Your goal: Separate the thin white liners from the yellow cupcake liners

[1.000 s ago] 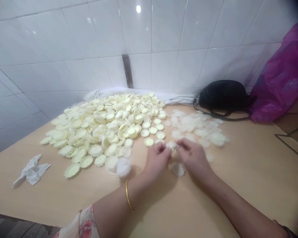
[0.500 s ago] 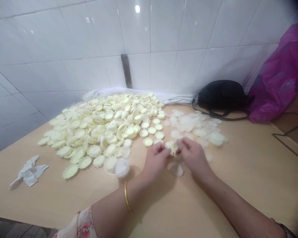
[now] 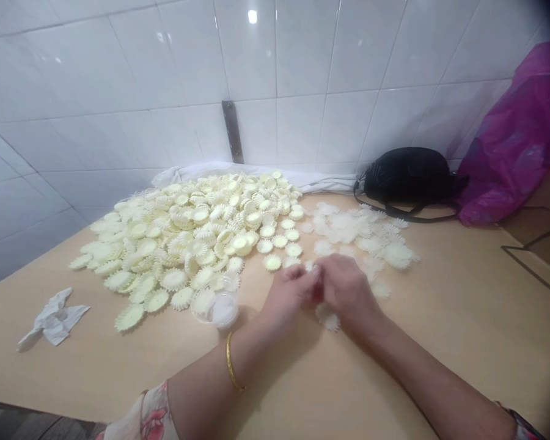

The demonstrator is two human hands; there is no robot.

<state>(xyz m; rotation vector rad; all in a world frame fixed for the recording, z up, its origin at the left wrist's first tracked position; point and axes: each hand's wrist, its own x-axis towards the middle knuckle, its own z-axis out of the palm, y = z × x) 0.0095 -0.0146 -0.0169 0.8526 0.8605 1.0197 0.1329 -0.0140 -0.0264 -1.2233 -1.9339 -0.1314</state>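
Note:
My left hand [image 3: 286, 299] and my right hand [image 3: 348, 290] meet above the table, fingers closed and pinched together. Between the fingertips shows a sliver of a pale scalloped disc [image 3: 310, 266]; the hands cover most of it. A whitish petal-edged piece [image 3: 329, 319] lies on the table just below the right hand. Left of my hands spreads a big heap of pale yellow scalloped discs [image 3: 201, 235]. Beyond the right hand is a looser pile of thin, translucent white petal-edged pieces [image 3: 343, 226]. Close to my left wrist stands a small clear tub [image 3: 223, 310] with something white inside.
Crumpled white tissue [image 3: 55, 318] lies at the table's left. At the back right sit a black bag [image 3: 407, 174] with a strap and a magenta plastic bag [image 3: 508, 146]. White cloth [image 3: 325, 182] runs along the tiled wall, below a metal bracket [image 3: 231, 131].
My hands have drawn closer together, and the right hand has turned inward over the disc. Much less of the disc shows now. The heaps have not moved.

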